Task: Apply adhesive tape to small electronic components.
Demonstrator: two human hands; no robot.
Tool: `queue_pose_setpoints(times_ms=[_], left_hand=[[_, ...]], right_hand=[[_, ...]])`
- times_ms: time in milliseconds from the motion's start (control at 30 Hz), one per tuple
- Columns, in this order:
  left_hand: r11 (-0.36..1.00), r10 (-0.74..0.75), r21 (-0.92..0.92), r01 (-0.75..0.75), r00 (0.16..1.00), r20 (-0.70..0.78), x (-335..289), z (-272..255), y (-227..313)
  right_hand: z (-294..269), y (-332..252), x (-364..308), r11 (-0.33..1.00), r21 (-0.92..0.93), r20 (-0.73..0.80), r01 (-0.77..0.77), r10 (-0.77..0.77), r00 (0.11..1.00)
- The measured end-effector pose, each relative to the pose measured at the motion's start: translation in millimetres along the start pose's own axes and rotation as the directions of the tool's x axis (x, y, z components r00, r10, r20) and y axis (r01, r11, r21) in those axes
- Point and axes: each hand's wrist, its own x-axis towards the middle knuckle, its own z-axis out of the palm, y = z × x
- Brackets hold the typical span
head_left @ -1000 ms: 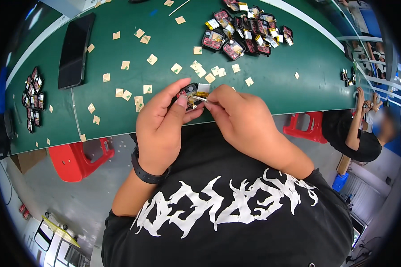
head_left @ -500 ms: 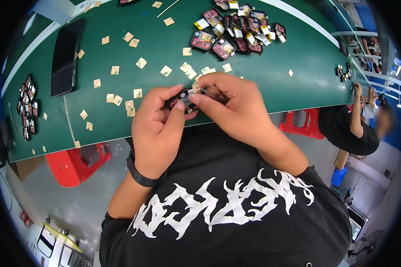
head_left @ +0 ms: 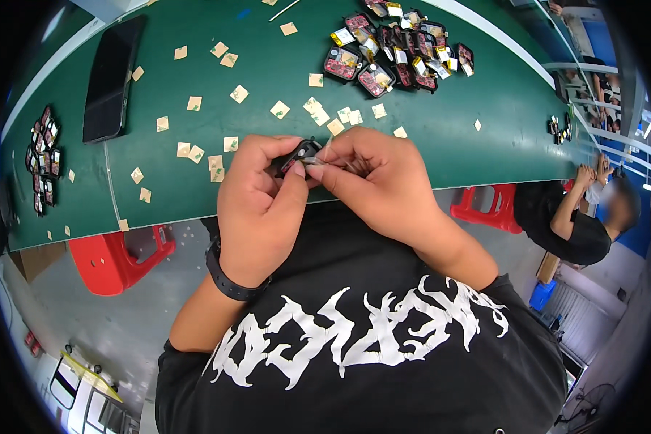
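Note:
My left hand (head_left: 259, 210) is closed around a small black device housing (head_left: 301, 150), whose inside shows a red and grey circuit board. Its thumb presses on the near side of the housing. My right hand (head_left: 385, 177) meets it from the other side in a pinch, thumb and forefinger at the housing's right edge. Something thin and pale pokes out by those fingertips, too small and covered to name. Just beyond the hands, small square cream adhesive pads (head_left: 279, 109) are scattered over the green table (head_left: 427, 155).
A heap of similar open housings with silver batteries (head_left: 401, 50) lies at the far right, a smaller group (head_left: 45, 159) at the left. A black smartphone (head_left: 112, 79) rests at the far left. Red stools (head_left: 105, 264) stand below the table edge. Another person (head_left: 568, 224) sits at right.
My right fingertips have shifted slightly against the housing, and the pale piece near them sits differently. The table scene has shifted a little in view; both hands stay together.

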Motion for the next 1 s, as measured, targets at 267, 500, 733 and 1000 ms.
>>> queue_pose_setpoints(times_ms=[267, 500, 733, 1000], left_hand=[[0.991, -0.012, -0.128, 0.025, 0.995, 0.098, 1, -11, -5], [0.992, -0.007, -0.125, 0.016, 0.997, 0.076, -1, -13, -5], [0.984, 0.034, -0.179, -0.004, 0.986, 0.161, -4, -21, -3], [0.994, 0.104, 0.024, -0.108, 0.988, 0.112, -5, -13, 0]], right_hand=[[2, 8, 3, 0.994, 0.069, -0.026, -0.084, 0.086, 0.996], [9, 4, 8, 0.953, 0.276, -0.035, -0.128, 0.143, 0.989], [0, 2, 18, 0.990, 0.105, -0.010, -0.091, 0.093, 0.996], [0, 6, 10, 0.984, 0.164, 0.006, -0.074, 0.074, 0.997]])
